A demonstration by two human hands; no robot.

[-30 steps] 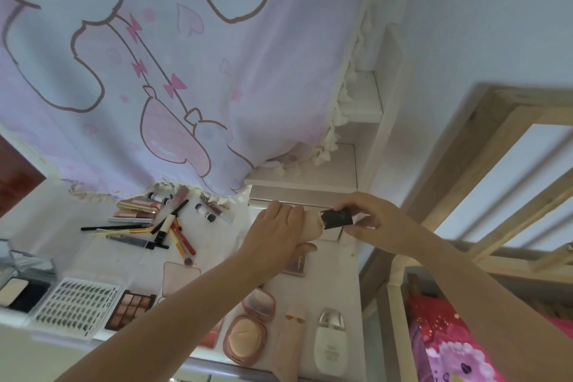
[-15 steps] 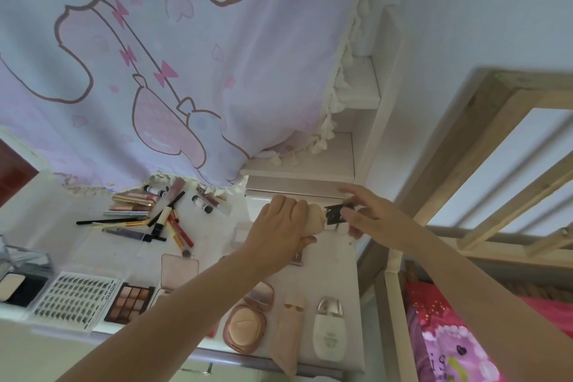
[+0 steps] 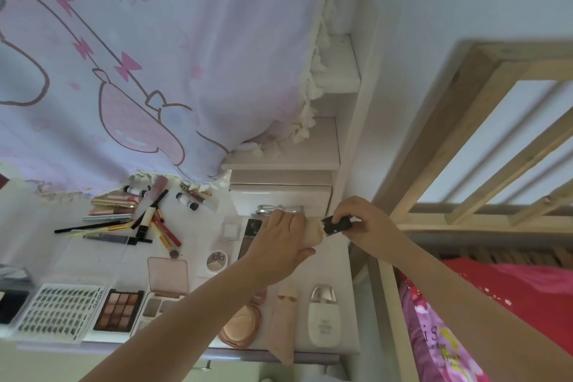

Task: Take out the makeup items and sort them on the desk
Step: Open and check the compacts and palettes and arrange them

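Fingers around black cap, near desk edge.

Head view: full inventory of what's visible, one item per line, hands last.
beige tube: 1, beige with black cap, held over the desk's right back part
pencils and tubes: loose pile, count unclear, black, red, gold, pink, desk back left
lash tray: 1, white with dark lashes, front left
eyeshadow palette: 1, browns, right of lash tray
pink compact: 1, open, front centre, partly behind the forearm
white bottle: 1, white with metallic cap, front right
round case: 1, white and grey, desk centre
curtain: 1, lilac with pink print, hanging over desk back
desk: 1, white
left hand: grips the tube body
right hand: pinches the black cap
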